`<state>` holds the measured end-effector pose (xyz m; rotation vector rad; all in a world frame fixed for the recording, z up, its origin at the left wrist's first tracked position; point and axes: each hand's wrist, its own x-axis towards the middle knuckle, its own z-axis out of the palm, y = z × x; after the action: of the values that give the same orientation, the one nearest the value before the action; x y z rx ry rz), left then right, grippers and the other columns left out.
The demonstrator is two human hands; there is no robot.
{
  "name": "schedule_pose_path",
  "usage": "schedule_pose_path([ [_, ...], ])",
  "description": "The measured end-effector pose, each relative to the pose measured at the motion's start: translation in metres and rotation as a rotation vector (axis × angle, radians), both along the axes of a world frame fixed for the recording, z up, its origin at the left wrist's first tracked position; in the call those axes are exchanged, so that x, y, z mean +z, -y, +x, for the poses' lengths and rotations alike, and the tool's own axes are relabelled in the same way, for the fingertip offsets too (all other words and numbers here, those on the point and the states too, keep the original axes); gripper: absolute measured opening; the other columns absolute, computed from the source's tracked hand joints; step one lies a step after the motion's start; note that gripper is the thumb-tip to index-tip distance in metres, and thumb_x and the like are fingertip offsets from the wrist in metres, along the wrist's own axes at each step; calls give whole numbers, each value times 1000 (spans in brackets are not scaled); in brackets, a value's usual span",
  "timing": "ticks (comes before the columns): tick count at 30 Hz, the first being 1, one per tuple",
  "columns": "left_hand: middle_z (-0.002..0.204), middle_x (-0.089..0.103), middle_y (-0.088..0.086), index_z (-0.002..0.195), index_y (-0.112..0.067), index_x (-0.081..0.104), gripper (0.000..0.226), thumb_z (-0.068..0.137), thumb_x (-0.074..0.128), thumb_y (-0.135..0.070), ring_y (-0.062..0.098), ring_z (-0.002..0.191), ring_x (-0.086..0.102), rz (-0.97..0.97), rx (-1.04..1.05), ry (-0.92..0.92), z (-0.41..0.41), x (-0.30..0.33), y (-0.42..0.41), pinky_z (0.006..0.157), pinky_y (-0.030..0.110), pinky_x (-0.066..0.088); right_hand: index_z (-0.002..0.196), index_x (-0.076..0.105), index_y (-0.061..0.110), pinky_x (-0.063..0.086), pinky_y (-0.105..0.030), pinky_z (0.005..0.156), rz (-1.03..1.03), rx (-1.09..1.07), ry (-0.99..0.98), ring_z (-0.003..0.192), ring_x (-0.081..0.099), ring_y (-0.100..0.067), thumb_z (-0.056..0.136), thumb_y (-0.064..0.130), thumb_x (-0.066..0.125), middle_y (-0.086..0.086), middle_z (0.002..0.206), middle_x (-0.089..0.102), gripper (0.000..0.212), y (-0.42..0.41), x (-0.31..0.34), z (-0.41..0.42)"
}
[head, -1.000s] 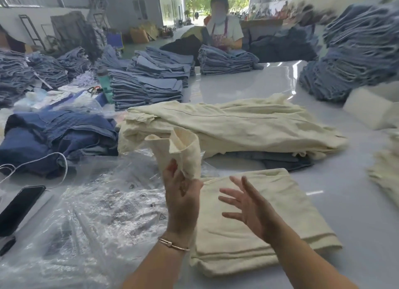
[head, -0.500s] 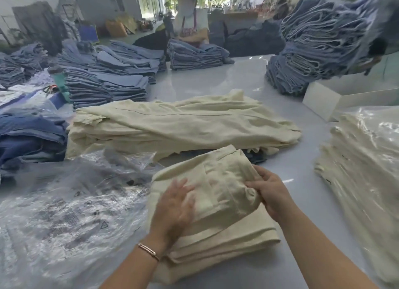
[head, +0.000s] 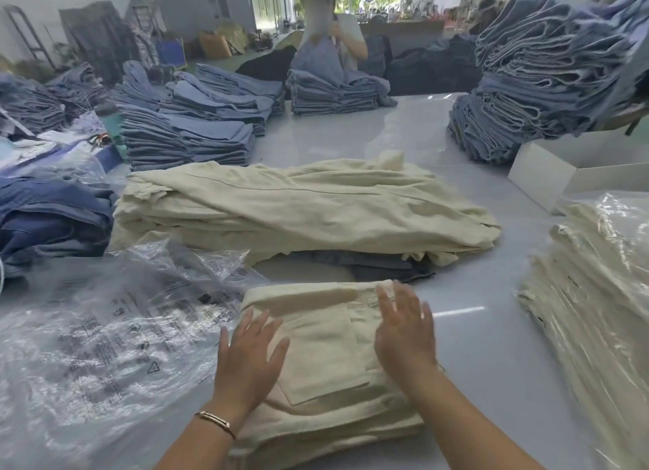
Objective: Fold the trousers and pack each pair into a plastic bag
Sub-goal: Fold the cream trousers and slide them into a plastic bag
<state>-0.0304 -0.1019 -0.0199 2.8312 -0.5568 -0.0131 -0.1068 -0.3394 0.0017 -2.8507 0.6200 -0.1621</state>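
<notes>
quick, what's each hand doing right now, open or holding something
Left hand: open, fingers spread flat on the folded cream trousers, no grip.
Right hand: open, flat on the same trousers, holding nothing.

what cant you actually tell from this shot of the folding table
- Head view: the print on the plastic bags is blurred, unreadable.
- The folded cream trousers have their near edge hidden by both forearms; the left hand and right hand cover part of the top.
- The bagged stack is cut off by the right edge.
- The dark garment lies mostly under the cream pile.
</notes>
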Motion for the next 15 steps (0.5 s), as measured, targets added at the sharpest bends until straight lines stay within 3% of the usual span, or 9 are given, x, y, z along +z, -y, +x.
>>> schedule_pose_path([
  [2,160,5,-15,149,-42,22,54,97,21,-57,9,148,-8,56,-37,-42,-5,-5,5,117,46,-9,153,-3,31,-14,-44,116,-32,152,-43,146,-21,-19,99,38,27,0,160,-18,61,-10,-13,3],
  [4,161,-8,-13,151,-44,3,57,97,15,-59,13,147,-16,184,-93,-111,-14,-19,10,116,49,-12,153,-3,32,-22,-44,112,-42,217,-153,145,-22,-20,99,51,20,-1,159,-20,61,-18,-31,3],
  [8,159,-16,-13,149,-46,-10,59,95,10,-61,14,146,-20,221,-84,-132,-17,-31,9,114,49,-17,153,-5,33,-34,-39,100,-56,213,-229,146,-20,-20,97,57,15,-1,160,-16,64,-16,-53,4],
  [10,159,-16,-14,148,-47,-10,59,95,11,-61,13,146,-19,204,-92,-125,-16,-30,10,113,48,-17,153,9,33,-30,-39,104,-65,225,-185,149,-7,-22,96,57,21,-4,162,-2,64,-15,-48,2],
  [12,160,-11,-14,150,-47,-1,59,95,19,-60,13,147,-14,155,-74,-108,-17,-28,10,115,46,-12,139,50,32,-9,-40,112,-93,216,-99,139,37,-24,87,56,39,-7,149,42,58,-19,-40,-4],
  [13,161,-5,-11,150,-43,9,60,95,26,-59,14,148,-7,109,-32,-95,-18,-25,10,117,43,-4,127,63,31,0,-41,111,-117,216,-40,129,50,-23,80,56,47,-5,137,56,56,-23,-36,-6],
  [15,160,10,-2,148,-31,27,61,93,40,-54,19,146,11,-15,133,-75,-18,-19,5,116,37,18,131,58,30,4,-42,111,-106,166,8,136,36,-23,79,57,47,-9,144,49,60,-24,-34,-9],
])
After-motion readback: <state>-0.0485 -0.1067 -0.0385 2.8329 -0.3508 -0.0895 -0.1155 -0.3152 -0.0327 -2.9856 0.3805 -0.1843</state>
